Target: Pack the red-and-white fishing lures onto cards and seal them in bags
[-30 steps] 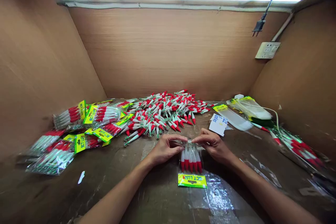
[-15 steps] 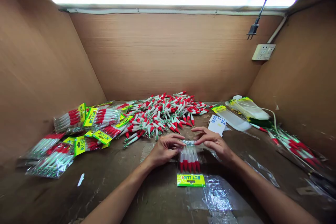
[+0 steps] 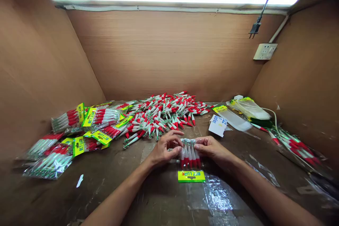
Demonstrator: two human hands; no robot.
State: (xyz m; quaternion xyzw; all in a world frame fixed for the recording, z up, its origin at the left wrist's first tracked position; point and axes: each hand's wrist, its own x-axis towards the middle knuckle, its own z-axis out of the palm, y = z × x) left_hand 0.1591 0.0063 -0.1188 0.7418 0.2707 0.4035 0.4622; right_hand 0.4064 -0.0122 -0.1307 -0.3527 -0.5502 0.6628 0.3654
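Note:
A clear packet of red-and-white fishing lures [image 3: 190, 157] lies in front of me, its yellow-green header card [image 3: 191, 176] nearest my body. The lures sit side by side inside, red ends towards the card, white bodies and metal hooks at the far end. My left hand [image 3: 166, 149] has its thumb and curled fingers on the packet's left edge near the hooks. Opposite it, my right hand [image 3: 213, 149] pinches the far right corner between thumb and fingers. The fingertips beneath the plastic are partly hidden.
Loose lures [image 3: 161, 114] form a heap at the back. Filled packets [image 3: 91, 129] are piled on the left. At right are a white paper card [image 3: 218, 125], empty bags [image 3: 249, 109], more lures [image 3: 296, 146] and a cable. A black plug [image 3: 254, 28] hangs above.
My right hand has come down from above the packet's far end to its right corner and closed there. My left hand stays at the left edge. The packet has shifted slightly away from me.

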